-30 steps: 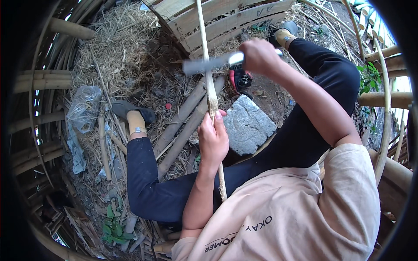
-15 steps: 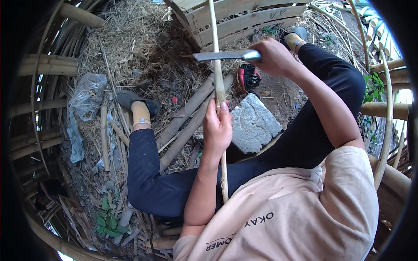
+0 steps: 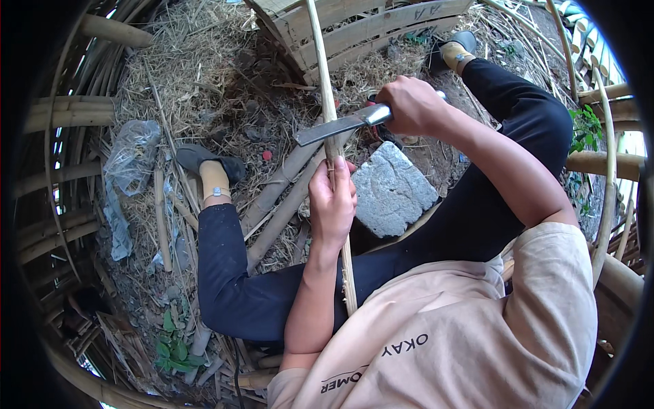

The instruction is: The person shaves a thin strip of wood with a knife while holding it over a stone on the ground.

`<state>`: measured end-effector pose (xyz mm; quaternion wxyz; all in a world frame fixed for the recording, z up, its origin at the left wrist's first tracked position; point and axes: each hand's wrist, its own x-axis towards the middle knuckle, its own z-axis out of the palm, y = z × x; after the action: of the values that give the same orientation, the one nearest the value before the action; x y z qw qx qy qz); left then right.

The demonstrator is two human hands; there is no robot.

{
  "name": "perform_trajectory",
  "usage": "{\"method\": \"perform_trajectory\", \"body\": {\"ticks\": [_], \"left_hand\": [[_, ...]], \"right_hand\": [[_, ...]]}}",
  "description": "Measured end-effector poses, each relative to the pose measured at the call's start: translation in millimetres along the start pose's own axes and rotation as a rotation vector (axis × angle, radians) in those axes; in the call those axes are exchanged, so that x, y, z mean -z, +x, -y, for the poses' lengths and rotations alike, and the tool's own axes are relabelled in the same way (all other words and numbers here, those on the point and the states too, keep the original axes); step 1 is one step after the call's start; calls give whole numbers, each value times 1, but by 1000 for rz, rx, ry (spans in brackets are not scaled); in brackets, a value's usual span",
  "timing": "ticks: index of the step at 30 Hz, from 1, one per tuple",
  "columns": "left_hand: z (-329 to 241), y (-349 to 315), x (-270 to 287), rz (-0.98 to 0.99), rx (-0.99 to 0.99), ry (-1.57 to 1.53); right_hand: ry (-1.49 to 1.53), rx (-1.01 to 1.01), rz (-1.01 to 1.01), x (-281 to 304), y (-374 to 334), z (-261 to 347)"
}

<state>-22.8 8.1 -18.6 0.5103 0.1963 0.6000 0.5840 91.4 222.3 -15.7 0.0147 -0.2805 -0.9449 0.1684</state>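
A long pale bamboo stick runs from the far edge of the view down to my lap. My left hand is closed round it about midway, thumb lying along the stick. In my right hand is the handle of a knife with a broad, square-ended metal blade. That blade lies across the stick, just beyond my left thumb, and points to the left. The stick's near end rests against my shirt, and its surface there looks rough and shaved.
A pale stone block sits between my legs. Thick bamboo poles lie left of it. A slatted wooden crate stands at the far side. On the left are a clear plastic bag and straw. Bamboo railings flank both sides.
The knife has come nearer along the stick toward my left hand, and its blade has tilted. The stick's far end has shifted left.
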Motion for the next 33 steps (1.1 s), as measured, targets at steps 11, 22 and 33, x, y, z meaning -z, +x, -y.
{"method": "perform_trajectory", "body": {"ticks": [11, 22, 33], "left_hand": [[9, -13, -9, -20, -6, 151], [-18, 3, 19, 36, 173, -152], [-11, 5, 15, 175, 163, -481]], "right_hand": [[-141, -282, -289, 20, 23, -71], [21, 78, -152, 4, 6, -13], [56, 100, -41, 6, -3, -4]]}}
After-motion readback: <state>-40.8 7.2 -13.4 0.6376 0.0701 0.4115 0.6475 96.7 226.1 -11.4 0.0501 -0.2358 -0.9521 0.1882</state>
